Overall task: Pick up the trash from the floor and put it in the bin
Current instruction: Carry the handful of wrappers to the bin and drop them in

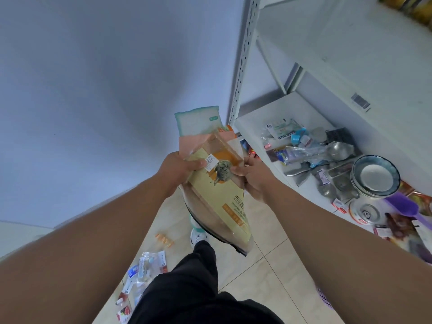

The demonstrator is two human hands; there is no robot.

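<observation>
Both hands hold a bundle of flat packaging in front of me, over the tiled floor. The front piece is a large yellow and orange plastic bag (pixel 217 195) printed with a cat. Behind it stick up a pink sheet and a white wrapper with a teal edge (pixel 198 120). My left hand (pixel 180 170) grips the bundle's left edge, thumb on the front. My right hand (pixel 252 178) grips its right edge. On the floor at lower left lie more trash: clear wrappers and small packets (pixel 142 274) and an orange wrapper (pixel 164 239). No bin is clearly visible.
A white metal shelf (pixel 254 127) at right carries packets, metal scoops, stacked bowls (pixel 375 176), a purple scoop (pixel 404 206) and a can. A wall rises at left. My black-trousered leg and white shoe (pixel 198 237) stand below the bundle. A purple perforated edge (pixel 323 298) shows at lower right.
</observation>
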